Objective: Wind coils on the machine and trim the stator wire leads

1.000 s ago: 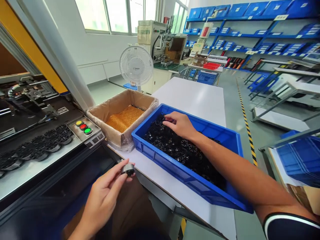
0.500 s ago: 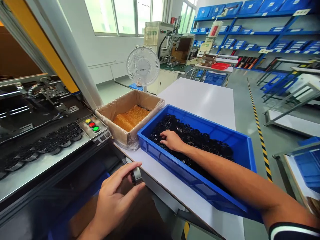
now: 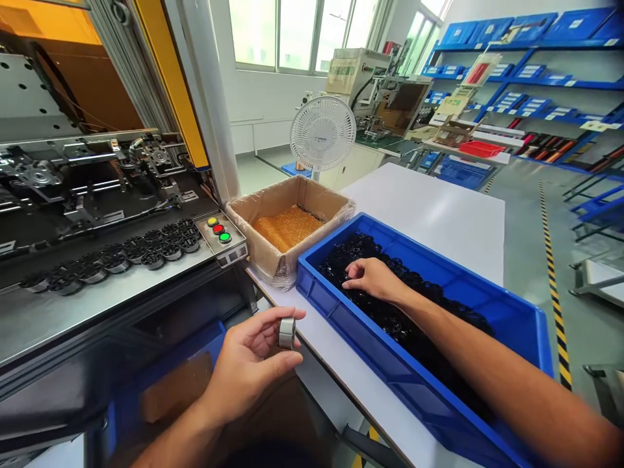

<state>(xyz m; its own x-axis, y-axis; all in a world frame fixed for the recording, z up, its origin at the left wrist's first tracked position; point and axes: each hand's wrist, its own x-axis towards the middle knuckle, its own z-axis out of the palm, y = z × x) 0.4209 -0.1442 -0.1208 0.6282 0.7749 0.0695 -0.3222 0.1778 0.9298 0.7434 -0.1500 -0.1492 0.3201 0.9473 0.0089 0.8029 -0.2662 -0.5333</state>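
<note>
1. Left of frame: row of black-and-metal parts (image 3: 153,260).
2. Lower centre: left hand (image 3: 244,364) holds a metal-sided ring (image 3: 286,333).
3. Right of centre: right hand (image 3: 375,279) dips into the blue bin (image 3: 455,276); grip unclear. Picking seems underway, calling for one black piece (image 3: 361,250) pinched.

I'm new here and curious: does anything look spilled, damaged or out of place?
Nothing stands out. The black parts lie jumbled, but inside the blue bin; the metal-sided parts sit together on the ledge; the left hand holds a metallic part without visible damage.
</note>
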